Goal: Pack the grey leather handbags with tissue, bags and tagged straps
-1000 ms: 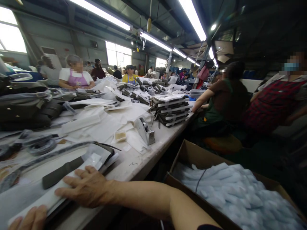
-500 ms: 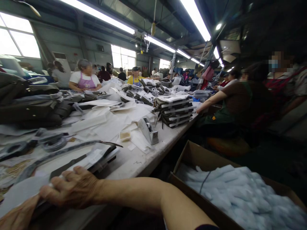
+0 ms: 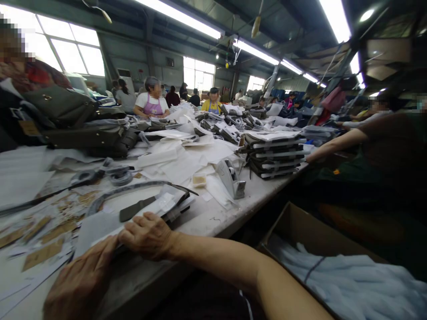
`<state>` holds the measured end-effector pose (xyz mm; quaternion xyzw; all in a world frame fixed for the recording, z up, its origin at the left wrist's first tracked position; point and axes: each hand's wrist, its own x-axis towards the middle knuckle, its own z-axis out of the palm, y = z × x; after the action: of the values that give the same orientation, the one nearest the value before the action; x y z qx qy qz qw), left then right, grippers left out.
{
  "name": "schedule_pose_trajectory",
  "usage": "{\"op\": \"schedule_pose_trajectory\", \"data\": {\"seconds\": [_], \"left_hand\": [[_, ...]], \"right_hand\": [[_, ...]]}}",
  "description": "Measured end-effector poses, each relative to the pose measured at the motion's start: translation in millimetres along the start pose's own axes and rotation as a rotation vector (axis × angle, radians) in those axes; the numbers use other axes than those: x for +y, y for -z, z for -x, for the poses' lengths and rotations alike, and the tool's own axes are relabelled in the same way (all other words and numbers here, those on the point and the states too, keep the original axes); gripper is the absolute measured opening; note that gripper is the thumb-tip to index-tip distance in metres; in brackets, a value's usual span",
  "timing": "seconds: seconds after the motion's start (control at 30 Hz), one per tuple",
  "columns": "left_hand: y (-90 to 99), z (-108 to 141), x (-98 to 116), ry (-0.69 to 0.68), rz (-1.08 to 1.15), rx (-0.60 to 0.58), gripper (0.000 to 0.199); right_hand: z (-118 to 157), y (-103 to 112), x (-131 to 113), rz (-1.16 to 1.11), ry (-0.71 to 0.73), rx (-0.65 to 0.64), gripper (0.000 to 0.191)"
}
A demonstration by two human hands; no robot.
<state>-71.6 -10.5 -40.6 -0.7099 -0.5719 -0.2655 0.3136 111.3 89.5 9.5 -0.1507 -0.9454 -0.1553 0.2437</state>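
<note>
A dark bag with white paper (image 3: 100, 224) over it lies at the near edge of the table. My right hand (image 3: 147, 234) grips the bag's near edge, fingers curled over the paper. Lower left, my left hand (image 3: 83, 275) rests along the same edge, its fingers pressed together on the paper; the thumb is hidden. A long strap (image 3: 126, 184) curves behind the bag. Beyond it are a silver tape dispenser (image 3: 231, 178) and a small yellowish dish (image 3: 199, 180).
A stack of wrapped dark bags (image 3: 273, 155) stands at the table's right edge. Rolls of tape (image 3: 120, 176) and brown tags (image 3: 43, 254) lie left. An open carton (image 3: 310, 226) holds pale padding. A co-worker's arm (image 3: 338, 143) reaches in from the right.
The view has turned left, so the scene sits further right. More of my left hand shows, and a person has come into view at the far left.
</note>
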Motion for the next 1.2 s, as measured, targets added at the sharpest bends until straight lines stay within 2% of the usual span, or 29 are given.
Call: {"op": "schedule_pose_trajectory", "data": {"seconds": [0.1, 0.2, 0.27, 0.33, 0.47, 0.57, 0.63, 0.73, 0.87, 0.97, 1.07, 1.13, 1.2], "left_hand": [[0.0, 6.8, 3.0, -0.101, -0.101, -0.011, 0.065], [4.0, 11.6, 5.2, -0.081, -0.101, -0.009, 0.063], [7.0, 13.0, 5.3, -0.062, -0.098, -0.010, 0.061], [8.9, 13.5, 4.8, -0.045, -0.097, -0.010, 0.059], [8.4, 13.5, 4.7, -0.040, -0.078, -0.021, 0.059], [7.3, 12.6, 5.8, -0.030, -0.078, 0.008, 0.058], [7.7, 11.7, 6.2, -0.029, -0.085, 0.020, 0.057], [9.2, 11.2, 6.2, -0.049, -0.093, 0.022, 0.053], [10.5, 11.3, 7.7, -0.029, -0.098, 0.021, 0.047], [11.7, 9.5, 9.8, -0.011, -0.104, 0.019, 0.046], [13.6, 7.3, 11.1, -0.013, -0.099, 0.016, 0.047], [14.3, 6.9, 11.6, -0.014, -0.094, 0.012, 0.048], [13.8, 8.3, 11.3, -0.012, -0.090, 0.003, 0.050]], "right_hand": [[8.1, 4.2, -8.0, -0.028, -0.032, 0.003, 0.023], [26.6, 15.4, -11.7, -0.121, -0.019, 0.011, 0.028], [45.4, 26.9, -5.2, -0.209, -0.012, 0.052, 0.032], [68.5, 39.9, 11.1, -0.290, -0.068, 0.131, 0.026], [119.2, 62.8, 65.2, -0.297, -0.373, 0.263, 0.010], [144.1, 70.3, 106.0, -0.188, -0.675, 0.210, 0.011], [146.1, 68.2, 126.5, -0.090, -0.780, 0.055, 0.016], [128.9, 52.7, 148.2, 0.031, -0.799, -0.174, 0.022], [97.9, 16.5, 170.9, 0.050, -0.777, -0.303, 0.031], [85.0, -1.5, 184.4, 0.028, -0.768, -0.428, 0.025], [81.6, 5.8, 194.1, 0.008, -0.768, -0.466, 0.031], [85.0, 24.1, 199.4, -0.002, -0.784, -0.451, 0.038], [94.1, 47.3, 203.6, -0.001, -0.830, -0.441, 0.031]]}}
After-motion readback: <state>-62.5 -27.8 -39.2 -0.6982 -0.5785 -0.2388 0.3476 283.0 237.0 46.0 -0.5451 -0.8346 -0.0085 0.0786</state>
